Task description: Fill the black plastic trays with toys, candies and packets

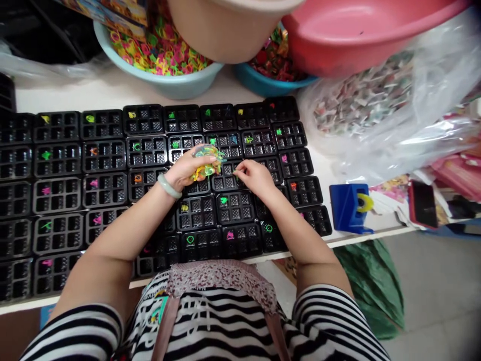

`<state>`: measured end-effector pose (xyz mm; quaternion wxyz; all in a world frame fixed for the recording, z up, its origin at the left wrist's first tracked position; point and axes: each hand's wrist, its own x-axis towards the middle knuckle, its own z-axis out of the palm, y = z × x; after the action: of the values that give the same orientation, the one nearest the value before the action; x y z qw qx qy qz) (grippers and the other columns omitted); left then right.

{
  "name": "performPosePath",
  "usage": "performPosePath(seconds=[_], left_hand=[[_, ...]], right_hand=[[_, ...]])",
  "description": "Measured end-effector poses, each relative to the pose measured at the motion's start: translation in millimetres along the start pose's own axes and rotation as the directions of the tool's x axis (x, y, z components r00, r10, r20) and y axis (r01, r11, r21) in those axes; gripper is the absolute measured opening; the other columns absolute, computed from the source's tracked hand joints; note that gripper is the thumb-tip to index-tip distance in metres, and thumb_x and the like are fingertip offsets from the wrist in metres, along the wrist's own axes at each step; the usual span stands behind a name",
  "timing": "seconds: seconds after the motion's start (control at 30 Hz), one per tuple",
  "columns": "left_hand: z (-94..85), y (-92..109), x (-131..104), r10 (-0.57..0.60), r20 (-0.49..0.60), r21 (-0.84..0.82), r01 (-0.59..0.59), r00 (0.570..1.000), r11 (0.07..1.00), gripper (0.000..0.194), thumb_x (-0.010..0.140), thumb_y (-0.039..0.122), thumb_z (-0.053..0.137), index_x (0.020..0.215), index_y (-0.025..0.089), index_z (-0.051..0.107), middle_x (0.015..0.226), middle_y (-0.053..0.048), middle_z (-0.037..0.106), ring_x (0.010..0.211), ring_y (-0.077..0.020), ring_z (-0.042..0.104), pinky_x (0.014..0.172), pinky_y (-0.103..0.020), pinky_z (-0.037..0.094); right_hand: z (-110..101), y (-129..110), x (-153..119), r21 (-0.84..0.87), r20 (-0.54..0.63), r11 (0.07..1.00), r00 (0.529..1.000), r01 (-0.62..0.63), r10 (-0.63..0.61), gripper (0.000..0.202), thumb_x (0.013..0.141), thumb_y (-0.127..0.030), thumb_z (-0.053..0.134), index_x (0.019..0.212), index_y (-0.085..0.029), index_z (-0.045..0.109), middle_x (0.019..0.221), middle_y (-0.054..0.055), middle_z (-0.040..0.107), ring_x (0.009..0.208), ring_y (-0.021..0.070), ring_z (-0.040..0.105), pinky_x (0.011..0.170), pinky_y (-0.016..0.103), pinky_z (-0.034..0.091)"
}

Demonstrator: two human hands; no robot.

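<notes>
Rings [206,172] of bright plastic fill the cupped left hand [187,164], likely to keep them close to the right hand [258,179], which pinches a small green piece [235,173]. Black trays [236,207] sit snugly together along the table's [319,173] near edge, presumably for easy reach.

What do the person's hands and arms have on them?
The left hand has a smooth, pale green bangle at its wrist. The right hand shows no bangle or glove. Both short sleeves have black and white stripes.
</notes>
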<state>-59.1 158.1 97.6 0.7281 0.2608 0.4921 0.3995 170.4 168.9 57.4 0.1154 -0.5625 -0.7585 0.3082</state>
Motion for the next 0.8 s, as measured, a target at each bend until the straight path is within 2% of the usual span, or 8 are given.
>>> performPosePath(seconds=[0.07,0.17,0.27,0.37,0.43,0.53,0.8], left_hand=[[1.4,-2,1,-0.011,-0.005,-0.014,0.011,1.000,1.000,0.052,0.068,0.019,0.089,0.109,0.017,0.057,0.079,-0.002,0.072,0.056,-0.0150,0.070,0.034,-0.013,0.030],[4.8,-6,2,-0.024,-0.034,-0.031,0.023,0.999,0.999,0.051,0.068,0.019,0.089,0.107,0.017,0.057,0.079,-0.001,0.072,0.054,-0.0136,0.069,0.034,-0.013,0.030],[11.9,-12,3,-0.010,-0.039,-0.042,0.009,0.999,0.999,0.051,0.068,0.021,0.089,0.108,0.017,0.057,0.079,-0.001,0.071,0.054,-0.0120,0.067,0.034,-0.013,0.030],[22.5,-20,3,0.014,-0.037,-0.056,-0.016,0.999,0.998,0.052,0.067,0.022,0.090,0.107,0.018,0.057,0.079,0.000,0.071,0.051,-0.0104,0.063,0.035,-0.014,0.031],[30.2,-27,3,0.026,-0.047,-0.062,-0.028,0.999,0.998,0.052,0.065,0.022,0.091,0.105,0.018,0.057,0.076,0.002,0.069,0.048,-0.0089,0.060,0.037,-0.015,0.034],[40.6,-36,1,0.035,-0.060,-0.065,-0.039,0.998,0.997,0.052,0.062,0.019,0.091,0.101,0.018,0.057,0.075,0.003,0.068,0.049,-0.0079,0.059,0.042,-0.016,0.041],[57.4,-59,-11,-0.020,-0.030,-0.026,0.019,0.999,0.999,0.048,0.062,0.011,0.087,0.101,0.018,0.060,0.086,-0.002,0.072,0.068,-0.0114,0.066,0.062,-0.022,0.054]], right_hand=[[-5,2,2,0.052,-0.033,0.999,0.999,-0.005,0.007,0.002,0.091,-0.022,0.071,0.091,-0.020,0.072,0.092,0.004,0.072,0.080,0.0188,0.065,0.078,0.032,0.050],[-12,2,2,0.096,-0.117,0.995,0.993,0.032,-0.021,0.006,0.089,-0.025,0.073,0.094,-0.021,0.072,0.097,0.006,0.073,0.084,0.0196,0.067,0.083,0.035,0.052],[-8,-3,-3,0.318,-0.109,0.945,0.993,0.072,-0.039,0.018,0.086,-0.032,0.077,0.099,-0.021,0.069,0.101,0.006,0.073,0.086,0.0192,0.068,0.085,0.038,0.055],[5,-9,-12,0.654,0.039,0.756,0.999,-0.018,-0.010,0.034,0.079,-0.042,0.082,0.100,-0.024,0.062,0.096,0.002,0.073,0.084,0.0178,0.070,0.078,0.035,0.059],[14,-11,-18,0.777,0.107,0.622,0.994,-0.100,0.026,0.042,0.076,-0.048,0.083,0.100,-0.026,0.057,0.093,0.000,0.072,0.082,0.0167,0.071,0.073,0.033,0.060],[18,-7,-30,0.841,0.122,0.520,0.989,-0.147,0.082,0.045,0.076,-0.053,0.083,0.098,-0.026,0.055,0.088,-0.001,0.070,0.077,0.0152,0.072,0.070,0.031,0.061],[9,21,-70,0.853,0.095,0.497,0.983,-0.161,0.155,0.044,0.072,-0.055,0.085,0.086,-0.025,0.056,0.082,-0.002,0.070,0.074,0.0134,0.070,0.069,0.029,0.061]])
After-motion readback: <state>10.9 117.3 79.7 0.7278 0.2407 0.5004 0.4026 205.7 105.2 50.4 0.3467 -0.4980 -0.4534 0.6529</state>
